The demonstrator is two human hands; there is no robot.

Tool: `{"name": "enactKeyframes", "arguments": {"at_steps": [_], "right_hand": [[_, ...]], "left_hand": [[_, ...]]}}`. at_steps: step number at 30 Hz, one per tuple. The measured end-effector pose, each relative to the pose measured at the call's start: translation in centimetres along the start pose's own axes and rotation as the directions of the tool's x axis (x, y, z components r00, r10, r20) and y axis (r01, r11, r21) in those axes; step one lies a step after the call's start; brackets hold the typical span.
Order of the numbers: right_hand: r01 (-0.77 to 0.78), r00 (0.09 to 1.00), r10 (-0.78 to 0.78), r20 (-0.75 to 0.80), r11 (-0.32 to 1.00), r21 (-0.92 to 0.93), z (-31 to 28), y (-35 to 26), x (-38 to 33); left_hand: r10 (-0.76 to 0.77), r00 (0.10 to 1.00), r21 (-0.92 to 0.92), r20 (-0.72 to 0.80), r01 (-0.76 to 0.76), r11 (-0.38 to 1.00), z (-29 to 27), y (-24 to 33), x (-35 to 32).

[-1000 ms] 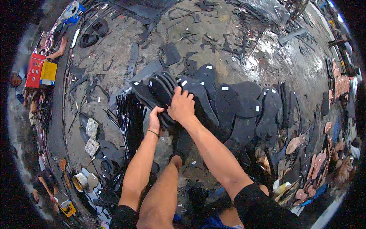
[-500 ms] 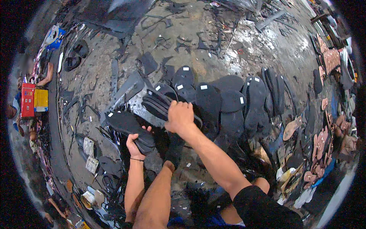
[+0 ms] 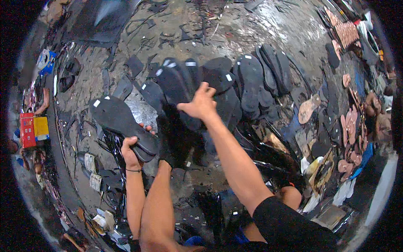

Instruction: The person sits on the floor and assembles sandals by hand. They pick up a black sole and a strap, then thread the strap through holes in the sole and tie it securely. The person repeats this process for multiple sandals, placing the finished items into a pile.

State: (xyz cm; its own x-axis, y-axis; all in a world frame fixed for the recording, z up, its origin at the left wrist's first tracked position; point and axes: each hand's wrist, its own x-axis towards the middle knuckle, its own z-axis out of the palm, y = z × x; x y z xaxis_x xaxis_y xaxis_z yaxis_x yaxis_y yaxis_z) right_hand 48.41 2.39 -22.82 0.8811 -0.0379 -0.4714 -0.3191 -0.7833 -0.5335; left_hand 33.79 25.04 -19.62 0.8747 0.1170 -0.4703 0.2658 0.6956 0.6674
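Note:
My left hand (image 3: 132,153) grips the near end of a few stacked black shoe soles (image 3: 114,116), with small white stickers at their far end. The thumb lies on top, and some fingertips show at the right side. To the right, my right hand (image 3: 200,104) has its fingers spread and holds nothing. It is over several black soles (image 3: 174,84) lying in overlapping piles, many with a white sticker. Whether its fingers touch the soles beneath, I cannot tell. Further right lies another pair-like stack of soles (image 3: 248,80).
Black offcuts (image 3: 166,40) are strewn over the grey floor. On the right are pinkish-tan soles (image 3: 350,126) and a beige sole (image 3: 308,110). A red and yellow box (image 3: 28,129) stands at far left, near another person's arm (image 3: 43,102). A black sheet (image 3: 98,25) lies at upper left.
My right hand has let go of the small stack of soles it held, and its fingers have opened. The left hand with its soles has shifted left; the view has moved too.

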Motion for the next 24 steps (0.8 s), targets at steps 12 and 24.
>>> {"name": "enactKeyframes", "arguments": {"at_steps": [12,24], "right_hand": [[0.063,0.879,-0.348,0.325,0.761,0.646,-14.5,9.1,-9.1],[0.25,0.957,-0.195,0.217,0.931,-0.265,-11.4,33.8,-25.1]], "left_hand": [[-0.296,0.941,0.427,-0.165,0.339,0.838,9.6,-3.0,-9.5],[-0.27,0.956,0.867,-0.112,0.226,0.443,13.2,-35.1,-22.8]]}}
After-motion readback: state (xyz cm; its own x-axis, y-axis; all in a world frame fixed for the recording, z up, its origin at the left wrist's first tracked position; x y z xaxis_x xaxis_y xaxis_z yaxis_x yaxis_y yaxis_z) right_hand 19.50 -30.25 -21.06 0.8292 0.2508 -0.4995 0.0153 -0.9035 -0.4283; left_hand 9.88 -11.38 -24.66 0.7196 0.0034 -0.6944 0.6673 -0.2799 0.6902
